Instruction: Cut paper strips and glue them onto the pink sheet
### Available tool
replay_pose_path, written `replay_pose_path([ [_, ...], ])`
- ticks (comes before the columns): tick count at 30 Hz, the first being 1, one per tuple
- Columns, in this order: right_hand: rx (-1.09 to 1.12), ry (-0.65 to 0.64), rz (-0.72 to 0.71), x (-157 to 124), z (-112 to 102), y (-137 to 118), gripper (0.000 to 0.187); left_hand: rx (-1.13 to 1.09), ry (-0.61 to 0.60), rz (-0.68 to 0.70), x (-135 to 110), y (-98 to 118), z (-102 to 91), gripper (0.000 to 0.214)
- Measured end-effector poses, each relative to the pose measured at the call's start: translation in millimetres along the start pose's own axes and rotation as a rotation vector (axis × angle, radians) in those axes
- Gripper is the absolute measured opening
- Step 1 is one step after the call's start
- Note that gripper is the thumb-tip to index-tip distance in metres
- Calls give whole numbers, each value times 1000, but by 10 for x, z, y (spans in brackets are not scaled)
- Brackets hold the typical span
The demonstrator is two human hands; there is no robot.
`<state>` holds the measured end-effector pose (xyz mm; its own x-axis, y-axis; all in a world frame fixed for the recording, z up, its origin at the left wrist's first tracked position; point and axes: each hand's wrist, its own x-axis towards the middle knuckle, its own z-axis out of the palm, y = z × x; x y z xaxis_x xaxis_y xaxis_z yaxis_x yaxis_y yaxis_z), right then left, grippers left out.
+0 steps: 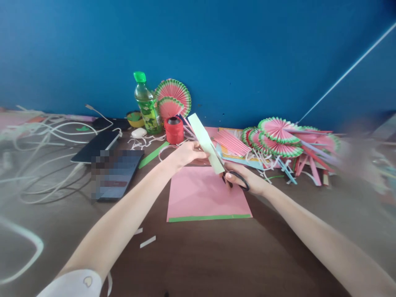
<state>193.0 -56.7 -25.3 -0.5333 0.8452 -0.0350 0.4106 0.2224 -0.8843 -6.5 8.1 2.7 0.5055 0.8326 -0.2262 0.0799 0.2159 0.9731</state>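
My left hand [190, 153] pinches a pale green paper strip [202, 138] by its left edge, above the table. Black-handled scissors [243, 181] are in my right hand [244, 177], fingers through the loops. Their blades lie along the strip's right side, partly hidden by it, so how far they are spread is unclear. Beneath both hands a pink paper sheet [204, 200] rests flat, with a narrow green strip [210, 218] along its near edge.
Behind stand a green-capped bottle [147, 105], a red spool [174, 131] and pleated paper fans [175, 93]. More fans [276, 134] and paper scraps pile at right. A phone [119, 175], a dark flat device [95, 145] and white cables [46, 140] lie left, before a blue wall [216, 49].
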Motion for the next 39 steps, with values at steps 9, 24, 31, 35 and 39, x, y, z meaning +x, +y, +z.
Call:
replay_pose_path([
  [9, -18, 31, -7, 27, 19, 24, 46, 148, -60, -9, 5, -33, 33, 15],
  [24, -29, 69, -11, 22, 55, 36, 48, 136, -87, -56, -5, -49, 73, 15],
  [31, -100, 88, -27, 33, 69, 29, 47, 142, -89, -64, -18, -39, 79, 12],
  [35, -132, 119, -46, 44, 76, 81, 46, 140, -75, -70, -11, -24, 84, 11],
  [39, -131, 115, -28, 49, 84, 123, 45, 121, -85, -78, -1, -37, 94, 14],
])
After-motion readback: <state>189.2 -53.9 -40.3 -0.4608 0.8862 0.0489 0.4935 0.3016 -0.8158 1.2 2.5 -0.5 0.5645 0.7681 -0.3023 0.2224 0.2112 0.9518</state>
